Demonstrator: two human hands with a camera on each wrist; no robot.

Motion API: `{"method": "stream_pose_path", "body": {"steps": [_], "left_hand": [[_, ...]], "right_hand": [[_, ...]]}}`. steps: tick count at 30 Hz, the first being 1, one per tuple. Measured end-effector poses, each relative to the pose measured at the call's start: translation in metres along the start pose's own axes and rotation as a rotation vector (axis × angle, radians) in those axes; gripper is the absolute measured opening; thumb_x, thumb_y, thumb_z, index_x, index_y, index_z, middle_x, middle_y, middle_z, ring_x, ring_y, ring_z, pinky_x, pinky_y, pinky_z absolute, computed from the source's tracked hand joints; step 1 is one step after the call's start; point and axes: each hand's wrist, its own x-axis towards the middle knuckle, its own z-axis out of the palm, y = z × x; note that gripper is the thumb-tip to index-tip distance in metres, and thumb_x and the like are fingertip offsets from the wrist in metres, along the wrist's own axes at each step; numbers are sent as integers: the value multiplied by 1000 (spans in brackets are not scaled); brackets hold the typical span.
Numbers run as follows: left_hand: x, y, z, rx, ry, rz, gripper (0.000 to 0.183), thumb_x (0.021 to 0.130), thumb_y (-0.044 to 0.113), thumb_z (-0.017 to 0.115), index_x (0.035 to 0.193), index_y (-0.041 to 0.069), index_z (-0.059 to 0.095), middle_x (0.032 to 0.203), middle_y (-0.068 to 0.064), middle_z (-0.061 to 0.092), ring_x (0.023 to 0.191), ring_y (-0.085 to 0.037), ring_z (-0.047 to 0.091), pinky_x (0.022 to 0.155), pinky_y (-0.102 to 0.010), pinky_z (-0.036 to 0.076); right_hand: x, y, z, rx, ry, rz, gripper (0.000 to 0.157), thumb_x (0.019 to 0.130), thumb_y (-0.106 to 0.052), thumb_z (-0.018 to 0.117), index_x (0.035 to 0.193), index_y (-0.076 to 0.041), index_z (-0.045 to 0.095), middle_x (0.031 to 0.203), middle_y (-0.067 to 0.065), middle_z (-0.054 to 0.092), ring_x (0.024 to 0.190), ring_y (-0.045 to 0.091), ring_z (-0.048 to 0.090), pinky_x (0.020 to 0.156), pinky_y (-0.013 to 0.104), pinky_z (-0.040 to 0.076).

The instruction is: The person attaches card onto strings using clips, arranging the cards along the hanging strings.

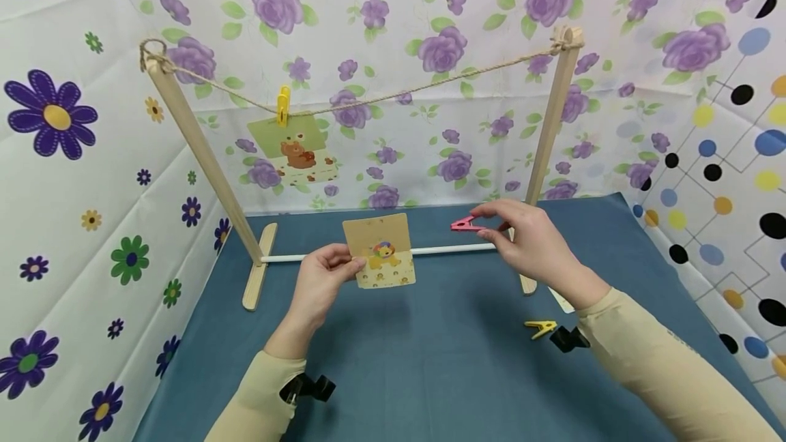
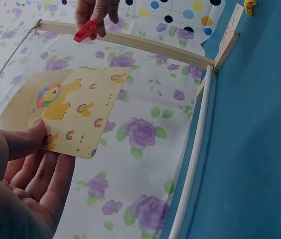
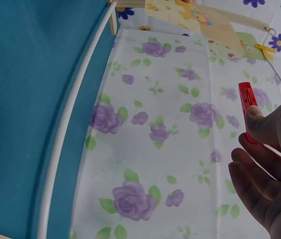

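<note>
My left hand (image 1: 325, 278) pinches a yellow card (image 1: 382, 251) with a lion picture by its lower left edge, thumb in front and fingers behind. In the left wrist view the same card (image 2: 66, 109) is held up at a slant. On the other side, my right hand (image 1: 531, 237) pinches a red clothespin (image 1: 467, 224) between thumb and fingertips; the right wrist view shows the clothespin (image 3: 247, 107) pointing up from the thumb. Behind both hands a rope (image 1: 393, 96) sags between two wooden posts. A yellow clothespin (image 1: 283, 106) holds a green bear card (image 1: 297, 152) on it.
The left post (image 1: 202, 155) and right post (image 1: 552, 121) stand on wooden feet, joined low down by a white rod (image 1: 454, 249). On the blue cloth (image 1: 417, 374) lie another yellow clothespin (image 1: 542, 327) and a pale card (image 1: 561, 300), partly hidden by the right forearm.
</note>
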Motion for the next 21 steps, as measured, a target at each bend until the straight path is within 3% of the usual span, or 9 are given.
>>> {"method": "stream_pose_path", "body": {"steps": [11, 21], "left_hand": [[6, 11, 9, 5, -19, 10, 20, 100, -2, 74, 119, -9, 72, 97, -8, 78, 88, -14, 74, 80, -33, 62], [7, 16, 15, -9, -19, 6, 22, 101, 0, 74, 121, -7, 72, 98, -8, 78, 87, -15, 73, 79, -32, 62]], "right_hand": [[16, -10, -13, -46, 120, -125, 35, 89, 0, 87, 121, -11, 78, 113, 3, 77, 86, 15, 69, 68, 37, 60], [25, -16, -21, -110, 157, -136, 27, 89, -3, 88, 113, -10, 80, 100, 4, 76, 72, 13, 64, 61, 35, 55]]}}
